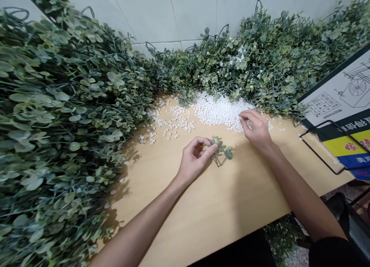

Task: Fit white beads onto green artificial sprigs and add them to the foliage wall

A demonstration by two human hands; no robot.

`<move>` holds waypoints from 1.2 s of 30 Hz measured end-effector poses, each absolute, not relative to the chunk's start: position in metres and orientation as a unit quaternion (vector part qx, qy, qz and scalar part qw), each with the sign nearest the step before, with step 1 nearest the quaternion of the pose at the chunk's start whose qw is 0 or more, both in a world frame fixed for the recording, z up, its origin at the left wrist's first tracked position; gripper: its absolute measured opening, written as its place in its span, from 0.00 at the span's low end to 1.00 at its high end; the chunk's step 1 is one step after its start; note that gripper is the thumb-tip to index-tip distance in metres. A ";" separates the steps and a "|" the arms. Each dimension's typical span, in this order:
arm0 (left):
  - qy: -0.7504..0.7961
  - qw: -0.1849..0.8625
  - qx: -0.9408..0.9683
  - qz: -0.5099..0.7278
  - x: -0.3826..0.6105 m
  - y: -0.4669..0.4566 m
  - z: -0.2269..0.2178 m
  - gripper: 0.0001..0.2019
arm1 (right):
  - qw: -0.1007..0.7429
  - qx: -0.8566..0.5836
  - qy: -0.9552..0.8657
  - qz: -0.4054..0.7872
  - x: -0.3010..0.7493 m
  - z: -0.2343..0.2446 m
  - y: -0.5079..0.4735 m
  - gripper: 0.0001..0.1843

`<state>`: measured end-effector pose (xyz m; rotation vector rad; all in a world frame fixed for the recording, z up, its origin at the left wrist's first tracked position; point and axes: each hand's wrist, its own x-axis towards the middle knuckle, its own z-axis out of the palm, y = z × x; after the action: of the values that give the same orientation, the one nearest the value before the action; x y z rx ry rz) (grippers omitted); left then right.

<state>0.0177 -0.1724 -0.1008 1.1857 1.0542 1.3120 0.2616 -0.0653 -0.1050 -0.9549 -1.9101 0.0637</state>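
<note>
My left hand [195, 159] pinches a small green artificial leaf sprig [222, 149] just above the wooden table [219, 205], fingers closed on its stem. Over the near edge of a heap of small white beads [215, 110] rests my right hand [255, 129], its fingers curled down onto the beads. Whether it holds one I cannot make out.
Large heaps of artificial green foliage [58, 116] cover the left side and the back [260, 66] along a tiled wall. Loose white beads [170, 124] lie scattered left of the heap. A printed sign on a black wire stand [343, 116] stands at the right.
</note>
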 end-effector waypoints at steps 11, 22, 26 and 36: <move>0.436 0.542 0.480 0.535 0.012 -0.172 -0.101 0.11 | 0.542 -0.387 -0.660 0.348 0.230 -0.096 -0.089 0.08; 0.442 0.541 0.433 0.569 0.016 -0.169 -0.102 0.21 | 0.511 -0.336 -0.628 0.481 0.208 -0.090 -0.110 0.16; 0.457 0.554 0.429 0.548 0.014 -0.167 -0.103 0.18 | 0.498 -0.329 -0.626 0.502 0.204 -0.096 -0.112 0.18; 0.461 0.548 0.438 0.544 0.013 -0.168 -0.101 0.16 | 0.478 -0.329 -0.583 0.569 0.201 -0.093 -0.114 0.25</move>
<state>0.0129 -0.1685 -0.1009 1.0370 1.0918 1.2876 0.2010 -0.1135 -0.0929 -0.8023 -1.4236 1.3896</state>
